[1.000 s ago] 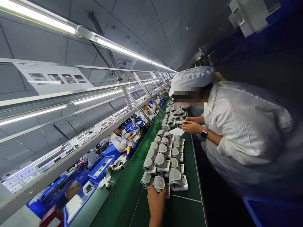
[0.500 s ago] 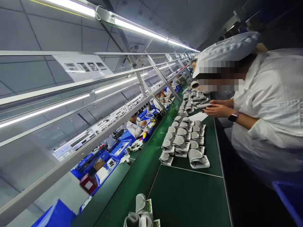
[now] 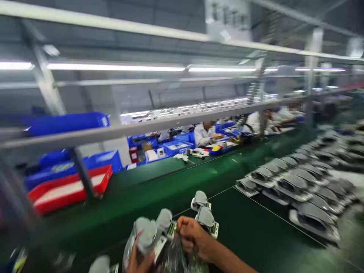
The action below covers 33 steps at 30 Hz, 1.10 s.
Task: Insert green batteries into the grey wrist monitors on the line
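Observation:
At the bottom of the head view, my left hand (image 3: 139, 259) is closed around a grey-cuffed wrist blood pressure monitor (image 3: 148, 237), with clear plastic about its left side. Just right of it, my right hand (image 3: 196, 237) has its fingers pinched on a clear plastic bag (image 3: 176, 256) that hangs crumpled between the hands. Behind my hands stand more such monitors, one (image 3: 164, 218) close to the held one and another (image 3: 205, 218) beyond my right knuckles. A further grey cuff (image 3: 100, 264) shows at the lower edge. Motion blurs some detail.
Rows of grey-cuffed monitors (image 3: 295, 182) cover the right of the green bench (image 3: 244, 223). A red tray (image 3: 74, 189) and blue bins (image 3: 102, 161) lie at left, beyond a slanted metal post (image 3: 82, 170). A rail (image 3: 182, 123) crosses ahead; co-workers (image 3: 203, 134) sit beyond.
The view has swung left and levelled, so the co-worker at right has gone out of sight. Both my hands have come into view, holding a monitor and a plastic bag.

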Motion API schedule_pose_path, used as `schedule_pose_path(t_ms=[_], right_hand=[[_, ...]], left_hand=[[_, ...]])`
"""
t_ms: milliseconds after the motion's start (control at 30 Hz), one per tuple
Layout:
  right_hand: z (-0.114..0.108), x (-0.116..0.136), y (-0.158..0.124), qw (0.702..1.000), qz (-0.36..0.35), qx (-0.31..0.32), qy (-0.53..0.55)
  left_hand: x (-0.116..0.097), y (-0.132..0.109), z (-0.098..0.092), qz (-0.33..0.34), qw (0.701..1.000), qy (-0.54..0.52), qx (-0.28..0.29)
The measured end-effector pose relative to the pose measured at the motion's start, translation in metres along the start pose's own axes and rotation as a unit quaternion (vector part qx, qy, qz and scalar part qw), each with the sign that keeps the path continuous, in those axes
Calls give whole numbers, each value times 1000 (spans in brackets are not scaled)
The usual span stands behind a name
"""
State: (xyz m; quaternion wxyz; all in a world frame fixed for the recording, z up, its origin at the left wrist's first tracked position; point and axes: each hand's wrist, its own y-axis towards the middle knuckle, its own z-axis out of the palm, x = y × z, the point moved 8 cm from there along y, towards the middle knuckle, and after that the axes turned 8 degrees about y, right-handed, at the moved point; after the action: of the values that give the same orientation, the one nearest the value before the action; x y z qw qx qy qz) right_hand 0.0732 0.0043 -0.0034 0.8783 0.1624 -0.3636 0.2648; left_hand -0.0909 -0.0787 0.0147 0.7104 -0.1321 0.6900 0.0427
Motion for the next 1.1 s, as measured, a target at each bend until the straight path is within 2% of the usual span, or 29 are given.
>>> schedule_pose_path(t_ms=[67,133,167,233,300,367,433,533,600,767,967,1033,1100], right_hand=[[4,6,-11,997,-24,24,-72],[11,11,-19,973,-78,41,-214],[16,12,-23,948,-114,54,-294],[32,12,-33,877,-202,92,-427],[46,8,-44,810,-280,124,-501],[52,5,-50,776,-319,125,-530],[50,4,-49,780,-316,101,-531],[43,5,-44,810,-292,67,-503],[39,6,-41,821,-283,52,-494],[26,7,-40,828,-254,12,-500],[-3,6,-45,838,-217,-65,-497],[-2,7,-45,835,-216,-62,-502],[9,9,-44,830,-231,-31,-507]], left_hand=[[19,-10,-2,-18,993,-115,-3],[29,-17,4,-41,982,-180,34],[30,-18,4,-48,979,-195,37],[31,-20,3,-61,977,-203,34],[31,-19,3,-69,974,-213,30],[32,-19,4,-76,971,-226,36],[33,-19,5,-82,966,-241,37],[36,-19,5,-86,962,-256,38],[36,-18,6,-88,960,-261,42],[36,-16,6,-78,963,-254,38],[40,-17,7,-85,968,-237,16],[40,-17,7,-86,968,-233,18],[39,-17,6,-86,968,-234,15]])
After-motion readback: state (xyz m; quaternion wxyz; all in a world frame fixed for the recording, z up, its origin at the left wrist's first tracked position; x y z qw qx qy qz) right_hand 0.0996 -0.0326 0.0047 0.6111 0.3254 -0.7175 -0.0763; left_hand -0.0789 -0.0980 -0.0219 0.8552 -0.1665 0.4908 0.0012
